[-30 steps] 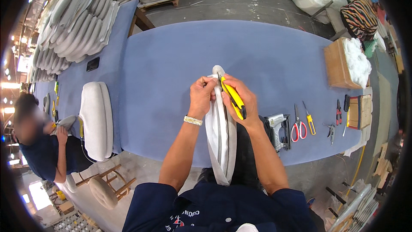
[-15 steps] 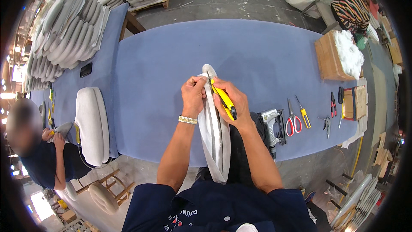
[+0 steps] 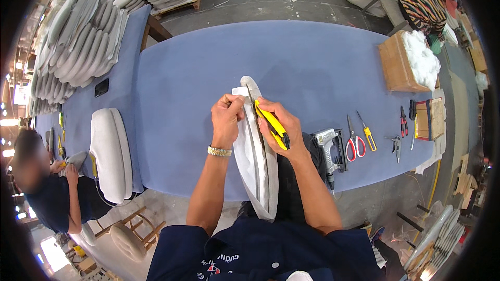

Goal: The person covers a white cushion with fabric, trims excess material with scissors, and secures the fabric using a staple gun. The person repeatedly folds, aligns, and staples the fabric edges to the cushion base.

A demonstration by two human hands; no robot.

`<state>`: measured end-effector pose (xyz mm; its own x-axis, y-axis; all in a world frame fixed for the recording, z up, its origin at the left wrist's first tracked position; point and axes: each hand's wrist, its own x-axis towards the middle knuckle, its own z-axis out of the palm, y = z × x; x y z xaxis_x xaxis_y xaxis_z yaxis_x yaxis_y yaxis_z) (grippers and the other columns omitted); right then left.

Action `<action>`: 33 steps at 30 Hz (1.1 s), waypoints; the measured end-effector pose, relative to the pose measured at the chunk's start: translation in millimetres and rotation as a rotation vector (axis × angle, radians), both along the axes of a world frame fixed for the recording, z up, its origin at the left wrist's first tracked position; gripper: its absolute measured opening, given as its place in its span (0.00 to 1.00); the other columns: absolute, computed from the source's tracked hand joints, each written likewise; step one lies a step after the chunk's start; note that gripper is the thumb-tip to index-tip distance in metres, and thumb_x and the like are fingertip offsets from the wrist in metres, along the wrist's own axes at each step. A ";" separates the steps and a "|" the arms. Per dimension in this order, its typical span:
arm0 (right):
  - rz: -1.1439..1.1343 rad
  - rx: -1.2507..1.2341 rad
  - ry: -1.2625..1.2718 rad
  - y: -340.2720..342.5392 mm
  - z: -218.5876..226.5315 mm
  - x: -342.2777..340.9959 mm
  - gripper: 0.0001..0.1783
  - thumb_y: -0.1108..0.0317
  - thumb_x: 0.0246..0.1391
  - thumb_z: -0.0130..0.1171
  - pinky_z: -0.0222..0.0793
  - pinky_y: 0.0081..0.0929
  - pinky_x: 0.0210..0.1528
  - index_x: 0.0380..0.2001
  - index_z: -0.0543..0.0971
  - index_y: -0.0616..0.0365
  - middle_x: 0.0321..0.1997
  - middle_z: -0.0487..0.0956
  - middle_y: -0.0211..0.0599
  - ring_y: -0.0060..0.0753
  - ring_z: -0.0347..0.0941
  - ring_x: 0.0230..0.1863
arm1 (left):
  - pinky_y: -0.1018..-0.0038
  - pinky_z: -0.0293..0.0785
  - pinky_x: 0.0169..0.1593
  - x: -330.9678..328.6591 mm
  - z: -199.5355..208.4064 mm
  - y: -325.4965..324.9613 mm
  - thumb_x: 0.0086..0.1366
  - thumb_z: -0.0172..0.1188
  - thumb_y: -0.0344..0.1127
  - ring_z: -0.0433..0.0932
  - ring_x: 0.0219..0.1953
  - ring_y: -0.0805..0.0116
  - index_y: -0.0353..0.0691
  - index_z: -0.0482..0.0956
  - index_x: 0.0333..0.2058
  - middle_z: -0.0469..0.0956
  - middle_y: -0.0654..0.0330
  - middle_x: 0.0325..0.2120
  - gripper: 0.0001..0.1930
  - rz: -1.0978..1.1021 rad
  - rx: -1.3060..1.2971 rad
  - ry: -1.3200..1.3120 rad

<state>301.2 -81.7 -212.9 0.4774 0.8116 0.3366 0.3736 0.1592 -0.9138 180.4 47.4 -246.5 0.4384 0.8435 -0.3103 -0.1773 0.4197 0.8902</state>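
The left hand (image 3: pixel 226 119) has its thumb and fingers pinched together on the edge of a white fabric flap (image 3: pixel 246 151). The right hand (image 3: pixel 285 127) is wrapped around a yellow-and-black cutter (image 3: pixel 272 124), its tip at the seam of the grey padded piece (image 3: pixel 273 177), which runs lengthwise down the centre of the frame. Right of centre on the blue counter (image 3: pixel 192 83) lie a staple gun (image 3: pixel 328 150), red-handled scissors (image 3: pixel 356 147) and a yellow screwdriver (image 3: pixel 369 138). A cardboard box (image 3: pixel 398 62) with white stuffing (image 3: pixel 423 61) sits at upper right.
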 end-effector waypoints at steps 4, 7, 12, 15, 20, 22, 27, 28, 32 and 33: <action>-0.002 -0.038 0.046 -4.6 10.0 -3.5 0.13 0.77 0.60 0.63 0.77 0.30 0.56 0.49 0.78 0.62 0.57 0.83 0.53 0.41 0.83 0.57 | 0.79 0.61 0.24 3.3 9.5 3.0 0.67 0.66 0.30 0.69 0.18 0.81 0.41 0.78 0.30 0.74 0.69 0.19 0.06 -0.013 0.006 0.019; -0.011 -0.040 0.051 -14.0 9.7 -5.5 0.13 0.77 0.60 0.63 0.77 0.29 0.56 0.48 0.78 0.61 0.57 0.84 0.53 0.41 0.84 0.56 | 0.79 0.63 0.25 2.4 10.8 8.3 0.68 0.66 0.29 0.69 0.19 0.80 0.41 0.78 0.32 0.73 0.68 0.19 0.06 -0.033 0.010 0.017; -0.031 -0.059 0.070 -32.2 12.9 -14.4 0.13 0.76 0.59 0.63 0.78 0.29 0.56 0.48 0.78 0.62 0.56 0.84 0.56 0.43 0.85 0.54 | 0.80 0.62 0.24 3.7 23.0 12.7 0.67 0.66 0.29 0.70 0.18 0.80 0.41 0.78 0.31 0.74 0.68 0.20 0.06 -0.068 0.032 0.013; -0.049 -0.078 0.085 -46.3 15.7 -19.8 0.14 0.76 0.58 0.64 0.79 0.29 0.53 0.47 0.78 0.62 0.55 0.84 0.55 0.44 0.85 0.53 | 0.80 0.63 0.25 5.5 36.7 13.9 0.67 0.66 0.29 0.70 0.19 0.79 0.40 0.78 0.32 0.76 0.67 0.22 0.06 -0.088 0.079 0.035; -0.064 -0.074 0.039 -73.4 17.2 -33.7 0.13 0.76 0.58 0.63 0.79 0.30 0.53 0.47 0.78 0.62 0.55 0.84 0.56 0.46 0.85 0.54 | 0.80 0.66 0.26 13.5 63.8 9.6 0.65 0.68 0.27 0.72 0.21 0.79 0.37 0.79 0.31 0.78 0.65 0.25 0.05 -0.147 0.192 0.034; -0.066 -0.095 0.035 -85.7 20.3 -40.5 0.13 0.76 0.58 0.63 0.79 0.30 0.54 0.47 0.78 0.62 0.55 0.84 0.56 0.46 0.85 0.55 | 0.80 0.66 0.26 11.8 72.8 7.4 0.65 0.67 0.26 0.72 0.21 0.79 0.37 0.80 0.32 0.79 0.65 0.26 0.04 -0.183 0.216 0.040; -0.068 -0.158 0.045 -124.0 22.8 -62.6 0.14 0.76 0.58 0.63 0.79 0.31 0.57 0.47 0.78 0.62 0.56 0.84 0.55 0.47 0.84 0.56 | 0.80 0.71 0.27 17.4 104.3 0.2 0.64 0.67 0.28 0.73 0.21 0.80 0.35 0.80 0.30 0.80 0.62 0.26 0.06 -0.235 0.282 -0.010; -0.069 -0.165 0.062 -131.6 22.1 -67.3 0.14 0.77 0.57 0.64 0.79 0.31 0.57 0.47 0.78 0.63 0.57 0.83 0.56 0.46 0.84 0.57 | 0.79 0.71 0.27 19.5 105.7 1.1 0.64 0.67 0.28 0.75 0.21 0.80 0.34 0.80 0.31 0.80 0.62 0.26 0.06 -0.257 0.302 0.005; -0.069 -0.151 0.056 -148.8 21.2 -78.6 0.15 0.78 0.56 0.65 0.78 0.31 0.58 0.47 0.79 0.64 0.58 0.83 0.56 0.45 0.84 0.57 | 0.80 0.74 0.29 32.3 107.9 7.3 0.66 0.67 0.30 0.79 0.24 0.78 0.32 0.81 0.34 0.82 0.61 0.28 0.07 -0.340 0.355 0.130; -0.074 -0.146 0.035 -149.9 19.3 -78.1 0.15 0.78 0.56 0.65 0.78 0.31 0.58 0.48 0.79 0.64 0.58 0.83 0.56 0.46 0.84 0.57 | 0.81 0.74 0.30 36.1 105.6 9.3 0.67 0.67 0.31 0.80 0.25 0.77 0.31 0.82 0.35 0.83 0.60 0.29 0.07 -0.368 0.359 0.176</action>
